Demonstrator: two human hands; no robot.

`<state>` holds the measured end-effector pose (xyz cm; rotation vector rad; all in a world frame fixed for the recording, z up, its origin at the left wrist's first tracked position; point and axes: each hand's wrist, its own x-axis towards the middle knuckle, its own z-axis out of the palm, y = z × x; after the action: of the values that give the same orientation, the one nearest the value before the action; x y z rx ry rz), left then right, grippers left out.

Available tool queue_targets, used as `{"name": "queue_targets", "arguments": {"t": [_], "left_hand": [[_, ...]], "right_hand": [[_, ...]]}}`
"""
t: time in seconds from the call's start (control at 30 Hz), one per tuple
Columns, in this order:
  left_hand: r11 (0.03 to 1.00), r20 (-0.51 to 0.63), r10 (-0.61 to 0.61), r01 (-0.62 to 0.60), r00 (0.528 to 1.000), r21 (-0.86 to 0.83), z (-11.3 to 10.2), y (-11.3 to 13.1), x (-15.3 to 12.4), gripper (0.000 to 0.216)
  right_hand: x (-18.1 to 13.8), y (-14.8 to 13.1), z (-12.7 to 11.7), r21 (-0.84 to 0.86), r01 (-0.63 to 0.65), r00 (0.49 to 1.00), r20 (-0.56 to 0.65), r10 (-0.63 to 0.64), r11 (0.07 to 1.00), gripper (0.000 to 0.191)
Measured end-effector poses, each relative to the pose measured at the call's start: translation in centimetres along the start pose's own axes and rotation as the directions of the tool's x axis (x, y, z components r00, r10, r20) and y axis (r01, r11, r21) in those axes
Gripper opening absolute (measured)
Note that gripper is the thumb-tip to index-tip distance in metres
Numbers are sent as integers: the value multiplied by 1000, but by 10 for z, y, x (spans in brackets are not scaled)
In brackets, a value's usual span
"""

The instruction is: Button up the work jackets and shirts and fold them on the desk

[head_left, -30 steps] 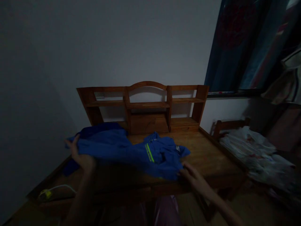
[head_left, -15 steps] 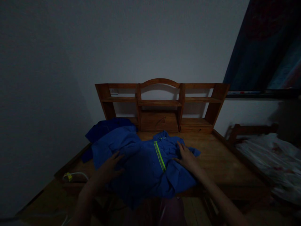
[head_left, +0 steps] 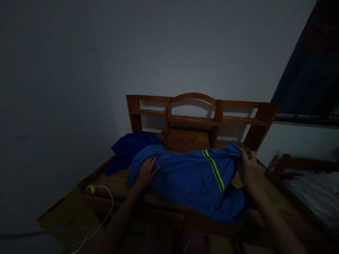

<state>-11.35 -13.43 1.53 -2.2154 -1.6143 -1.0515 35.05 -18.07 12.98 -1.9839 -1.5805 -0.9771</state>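
Where hands (head_left: pixel 147 173) (head_left: pixel 251 171) touch, neon-striped blue garment (head_left: pixel 185 173) drapes, wrinkled.

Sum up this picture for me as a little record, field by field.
Main item: blue garment with a yellow-green-edged stripe, lying across a wooden desk
Left hand: resting on the garment's left part, fingers spread
Right hand: gripping the garment's right end
Behind, left: darker blue cloth, bunched up
Desk's back: wooden shelf unit
Desk's left corner: white cable, yellow piece
Light: dim

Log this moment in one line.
left hand: resting on blue garment | right hand: gripping its edge | darker blue cloth: on desk, left rear
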Motion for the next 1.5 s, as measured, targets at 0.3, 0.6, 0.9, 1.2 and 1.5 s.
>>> {"name": "queue_targets", "arguments": {"t": [0.3,0.6,0.9,1.2,1.5], "left_hand": [[995,208,-49,29,977,97,18,-13,21,56],[975,223,67,-16,973,-223,36,93,81,36],[830,253,90,68,963,-554,133,173,129,50],[684,252,41,156,967,-713,157,173,111,33],[426,380,-61,368,923,-826,151,180,114,35]], "right_hand": [[-21,70,80,198,96,902,397,-169,975,38],[22,-14,58,583,71,956,192,-222,809,52],[37,-84,114,636,-38,897,362,-254,770,56],[29,-50,134,777,-205,894,396,-209,596,23],[33,-53,120,832,-535,739,546,-395,148,31]]}}
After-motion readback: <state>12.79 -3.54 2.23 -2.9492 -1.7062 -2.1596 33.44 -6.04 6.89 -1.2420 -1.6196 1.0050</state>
